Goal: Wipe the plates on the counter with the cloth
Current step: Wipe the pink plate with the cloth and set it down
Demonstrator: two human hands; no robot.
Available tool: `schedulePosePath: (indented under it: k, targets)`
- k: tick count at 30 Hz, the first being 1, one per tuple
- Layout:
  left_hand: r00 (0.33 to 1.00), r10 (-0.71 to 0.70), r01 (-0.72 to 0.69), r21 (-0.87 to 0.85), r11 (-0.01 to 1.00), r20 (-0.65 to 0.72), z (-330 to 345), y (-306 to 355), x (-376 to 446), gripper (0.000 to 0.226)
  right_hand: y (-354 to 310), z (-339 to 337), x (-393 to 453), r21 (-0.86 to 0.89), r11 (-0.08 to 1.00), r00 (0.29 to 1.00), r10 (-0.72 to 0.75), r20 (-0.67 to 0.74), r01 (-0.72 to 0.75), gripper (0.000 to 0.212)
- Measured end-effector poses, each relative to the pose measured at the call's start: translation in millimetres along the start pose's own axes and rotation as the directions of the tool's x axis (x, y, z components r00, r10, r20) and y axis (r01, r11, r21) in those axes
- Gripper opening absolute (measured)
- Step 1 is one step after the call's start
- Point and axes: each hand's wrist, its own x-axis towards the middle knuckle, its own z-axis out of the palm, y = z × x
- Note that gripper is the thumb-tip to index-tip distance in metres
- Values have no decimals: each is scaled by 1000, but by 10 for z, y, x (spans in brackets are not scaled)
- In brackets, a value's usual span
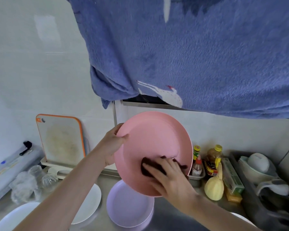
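A pink plate (154,140) is held tilted above the steel counter. My left hand (113,145) grips its left rim, thumb on the face and fingers behind. My right hand (168,177) presses a dark maroon cloth (150,165) flat against the plate's lower face, fingers straight over the cloth. Below lie a lilac plate (127,207), a white plate (88,205) partly hidden by my left forearm, and another white plate (12,217) at the bottom left.
A blue towel (190,52) hangs overhead and fills the upper view. A cutting board (62,139) leans on the wall at left, above clear glasses (28,182). Sauce bottles (212,160) stand at right beside a dish rack (265,177).
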Motion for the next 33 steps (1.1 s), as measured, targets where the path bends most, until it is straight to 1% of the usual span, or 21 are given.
schedulePosePath:
  k: [2,4,5,6,7,8,9,10,11,12,14,17,19,21,23,28,31,33]
  targets:
    - [1000,-2,2,24,1000,11,20,4,-16,37,-20,5,43,-1,985,984,-175,9,175,42]
    - [1000,6,-7,19,1000,17,53,16,-41,38,16,-10,129,-35,964,964,-262,36,263,47]
    - [1000,16,-16,14,1000,20,70,25,-50,38,33,-44,207,-57,966,967,-250,42,253,48]
    - [1000,24,-25,16,1000,20,84,36,-60,38,46,-82,277,-29,985,984,-167,69,170,43]
    - [999,35,-36,20,999,17,94,49,-68,38,57,-161,367,-33,994,992,-106,64,108,37]
    - [999,46,-46,25,999,13,99,62,-76,39,106,-200,433,-20,996,995,-85,51,86,39]
    - [998,54,-55,27,998,13,100,75,-84,40,156,-232,476,-32,997,996,-74,57,76,46]
    - [998,58,-59,27,998,11,95,84,-95,40,201,-301,518,-41,997,997,-60,44,62,46]
    - [998,64,-64,22,998,11,91,93,-110,39,260,-383,546,-78,995,998,-58,22,60,38]
    - [998,69,-69,11,998,12,81,98,-123,38,316,-436,545,-96,992,997,-81,2,81,34]
    - [997,75,-75,-10,997,10,63,92,-135,37,468,-466,476,-194,966,984,-176,-3,172,46]
    - [997,70,-71,-41,997,-25,34,56,-113,38,550,-493,383,-307,946,991,-129,-48,108,51]
    - [997,58,-60,-58,997,-41,34,10,-81,37,561,-477,263,-337,942,999,-25,-29,14,52]
    - [998,42,-45,-60,997,-40,66,-57,-56,38,570,-429,127,-295,953,997,71,-2,-68,53]
    - [999,21,-23,-59,998,-35,121,-153,-16,40,540,-324,-30,-258,958,992,127,-3,-124,53]
    - [997,-27,26,-19,999,-67,298,-464,131,45,500,-31,-442,-226,965,991,131,-18,-131,48]
    - [995,-68,66,-32,997,-69,485,-677,233,40,473,142,-678,-171,975,988,149,32,-142,52]
    - [992,-116,115,-25,993,-58,603,-866,316,38,462,221,-849,-116,984,983,149,106,-136,52]
